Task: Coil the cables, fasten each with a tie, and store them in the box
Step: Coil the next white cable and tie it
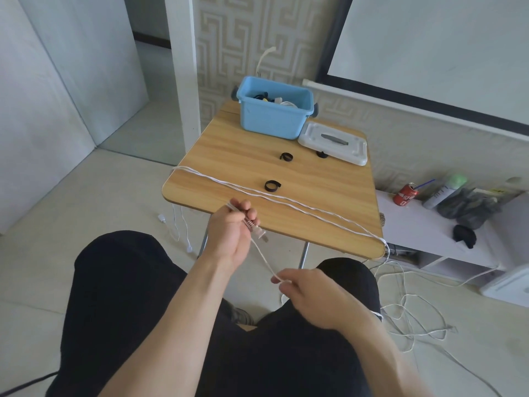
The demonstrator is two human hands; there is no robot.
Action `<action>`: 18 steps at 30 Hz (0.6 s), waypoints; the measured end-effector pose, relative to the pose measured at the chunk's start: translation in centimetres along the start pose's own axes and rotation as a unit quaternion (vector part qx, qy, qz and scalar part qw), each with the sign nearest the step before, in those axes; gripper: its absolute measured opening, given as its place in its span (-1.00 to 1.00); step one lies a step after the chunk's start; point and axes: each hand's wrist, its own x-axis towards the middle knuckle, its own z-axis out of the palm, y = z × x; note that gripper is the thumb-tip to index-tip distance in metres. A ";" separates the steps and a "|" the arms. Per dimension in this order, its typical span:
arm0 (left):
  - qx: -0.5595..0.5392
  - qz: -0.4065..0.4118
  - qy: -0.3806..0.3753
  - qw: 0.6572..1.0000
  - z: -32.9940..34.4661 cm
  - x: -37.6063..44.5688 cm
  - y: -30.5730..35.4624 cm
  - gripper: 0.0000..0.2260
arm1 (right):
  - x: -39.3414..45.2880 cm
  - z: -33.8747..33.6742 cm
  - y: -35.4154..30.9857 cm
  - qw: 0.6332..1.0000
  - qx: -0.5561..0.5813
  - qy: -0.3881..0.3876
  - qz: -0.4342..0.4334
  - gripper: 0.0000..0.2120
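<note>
Between hands: white cable | L hand grips plug end | R hand pinches

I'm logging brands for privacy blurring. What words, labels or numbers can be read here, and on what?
Red can: white lettering, too blurred to read.
Spray bottle beside it: dark print, too small to read.
Blue box, white lid, cable plug: no text visible.
</note>
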 end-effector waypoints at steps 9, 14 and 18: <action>0.412 -0.095 -0.142 0.895 -1.6 -1.1 -1.1 -0.76 | -1.0 -4.0 -1.8 0.984 0.007 0.172 -0.049 -0.83; 0.306 -0.266 -0.342 0.848 -0.8 -2.4 -0.6 -0.75 | 0.0 -6.8 -1.0 0.945 0.127 0.301 -0.003 -0.77; 0.137 -0.308 -0.381 0.861 -0.8 -1.8 -0.1 -0.57 | 0.8 -6.3 -0.5 0.941 0.188 0.279 0.028 -0.82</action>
